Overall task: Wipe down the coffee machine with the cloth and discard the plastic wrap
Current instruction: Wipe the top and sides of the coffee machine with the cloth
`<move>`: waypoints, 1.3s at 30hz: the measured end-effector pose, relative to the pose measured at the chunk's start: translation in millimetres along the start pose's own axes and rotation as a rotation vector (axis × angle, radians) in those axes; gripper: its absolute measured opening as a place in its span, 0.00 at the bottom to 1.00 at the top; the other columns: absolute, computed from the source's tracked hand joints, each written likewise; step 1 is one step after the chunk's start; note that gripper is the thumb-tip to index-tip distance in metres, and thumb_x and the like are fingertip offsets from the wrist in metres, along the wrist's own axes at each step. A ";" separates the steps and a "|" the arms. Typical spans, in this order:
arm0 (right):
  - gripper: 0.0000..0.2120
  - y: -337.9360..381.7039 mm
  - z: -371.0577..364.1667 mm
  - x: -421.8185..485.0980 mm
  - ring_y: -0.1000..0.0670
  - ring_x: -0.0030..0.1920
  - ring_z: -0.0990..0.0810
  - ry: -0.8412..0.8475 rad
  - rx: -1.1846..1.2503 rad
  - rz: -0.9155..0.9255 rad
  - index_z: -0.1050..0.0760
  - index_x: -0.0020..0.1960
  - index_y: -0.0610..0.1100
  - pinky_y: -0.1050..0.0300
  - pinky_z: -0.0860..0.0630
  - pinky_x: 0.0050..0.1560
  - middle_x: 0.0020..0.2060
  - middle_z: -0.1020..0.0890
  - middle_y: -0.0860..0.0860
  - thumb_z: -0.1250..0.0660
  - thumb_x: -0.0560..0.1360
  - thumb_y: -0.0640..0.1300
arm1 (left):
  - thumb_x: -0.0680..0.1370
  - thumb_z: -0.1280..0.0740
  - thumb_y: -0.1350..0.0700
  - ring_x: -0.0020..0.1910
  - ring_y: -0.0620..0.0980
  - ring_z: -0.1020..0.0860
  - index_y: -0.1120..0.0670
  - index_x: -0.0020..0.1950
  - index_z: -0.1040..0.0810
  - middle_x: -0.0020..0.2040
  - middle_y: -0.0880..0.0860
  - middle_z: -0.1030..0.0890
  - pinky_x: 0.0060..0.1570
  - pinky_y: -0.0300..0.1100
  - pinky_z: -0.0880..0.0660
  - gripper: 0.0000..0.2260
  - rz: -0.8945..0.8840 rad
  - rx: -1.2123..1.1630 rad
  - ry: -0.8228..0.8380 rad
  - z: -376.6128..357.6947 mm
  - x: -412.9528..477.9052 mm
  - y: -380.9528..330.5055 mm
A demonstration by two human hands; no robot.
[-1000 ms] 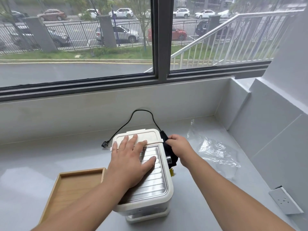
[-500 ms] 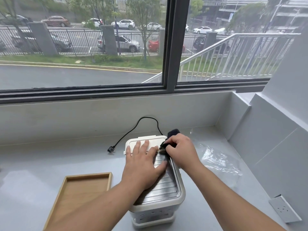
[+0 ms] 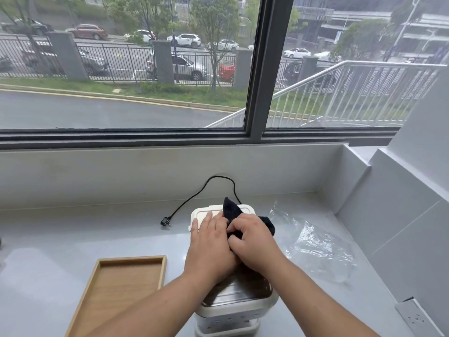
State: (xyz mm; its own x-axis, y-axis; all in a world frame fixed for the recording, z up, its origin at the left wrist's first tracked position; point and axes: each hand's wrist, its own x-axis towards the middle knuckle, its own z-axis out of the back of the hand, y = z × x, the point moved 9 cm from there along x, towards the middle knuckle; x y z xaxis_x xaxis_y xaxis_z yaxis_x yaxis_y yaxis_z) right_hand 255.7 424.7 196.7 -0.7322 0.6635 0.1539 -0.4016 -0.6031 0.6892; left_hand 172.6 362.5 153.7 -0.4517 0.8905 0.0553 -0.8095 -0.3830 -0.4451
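A white coffee machine (image 3: 243,308) with a ribbed metal top stands on the grey counter in front of me. My right hand (image 3: 255,242) is shut on a black cloth (image 3: 232,211), pressing it onto the machine's top; one corner of the cloth sticks up. Beside it, my left hand (image 3: 210,244) lies flat on the machine's top with its fingers together, touching my right hand. Clear crumpled plastic wrap (image 3: 318,246) lies on the counter to the right of the machine, untouched.
A shallow wooden tray (image 3: 102,300) sits left of the machine. The machine's black power cord (image 3: 194,197) loops behind it, plug lying loose. Low grey walls enclose the counter at the back and right. A white socket plate (image 3: 415,314) lies at the right edge.
My right hand has brought the black cloth from the machine's right side up onto its top, next to my left hand. The view has tilted upward, so the machine sits lower in frame.
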 end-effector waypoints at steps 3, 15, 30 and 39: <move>0.11 -4.4 -0.8 5.3 0.59 0.47 0.22 0.087 0.099 -0.103 0.17 0.39 0.55 0.65 0.28 0.49 0.39 0.17 0.58 0.36 0.64 0.44 | 0.70 0.48 0.39 0.82 0.52 0.43 0.45 0.66 0.30 0.72 0.43 0.28 0.82 0.55 0.58 0.27 0.023 -0.106 -0.006 4.9 -0.1 1.4; 0.12 16.2 -3.8 5.1 0.50 0.47 0.14 0.221 0.368 -0.205 0.12 0.45 0.52 0.51 0.18 0.54 0.42 0.11 0.51 0.32 0.69 0.40 | 0.63 0.25 0.32 0.56 0.39 0.23 0.39 0.55 0.24 0.53 0.38 0.20 0.53 0.42 0.23 0.26 0.031 -0.372 0.054 46.2 -2.3 46.5; 0.15 123.7 72.0 40.1 0.53 0.42 0.16 -0.109 0.372 0.157 0.14 0.48 0.53 0.60 0.20 0.46 0.42 0.13 0.57 0.34 0.77 0.36 | 0.72 0.32 0.38 0.43 0.34 0.18 0.32 0.50 0.21 0.43 0.32 0.15 0.40 0.35 0.25 0.07 -0.028 -0.500 -0.070 123.2 4.0 45.4; 0.12 142.1 103.4 51.7 0.60 0.40 0.17 -0.268 0.429 0.206 0.14 0.51 0.46 0.67 0.22 0.44 0.37 0.14 0.60 0.34 0.81 0.33 | 0.83 0.40 0.51 0.56 0.42 0.19 0.39 0.58 0.17 0.55 0.40 0.14 0.58 0.48 0.22 0.13 -0.184 -0.525 -0.224 188.2 -1.1 33.2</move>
State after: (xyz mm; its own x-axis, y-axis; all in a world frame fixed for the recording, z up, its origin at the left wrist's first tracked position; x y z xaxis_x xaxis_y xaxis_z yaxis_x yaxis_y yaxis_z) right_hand 217.7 419.1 375.8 -0.5839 0.6740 0.4525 0.0372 -0.5346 0.8443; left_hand 75.6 302.5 307.1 -0.4363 0.8351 0.3351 -0.6143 -0.0043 -0.7891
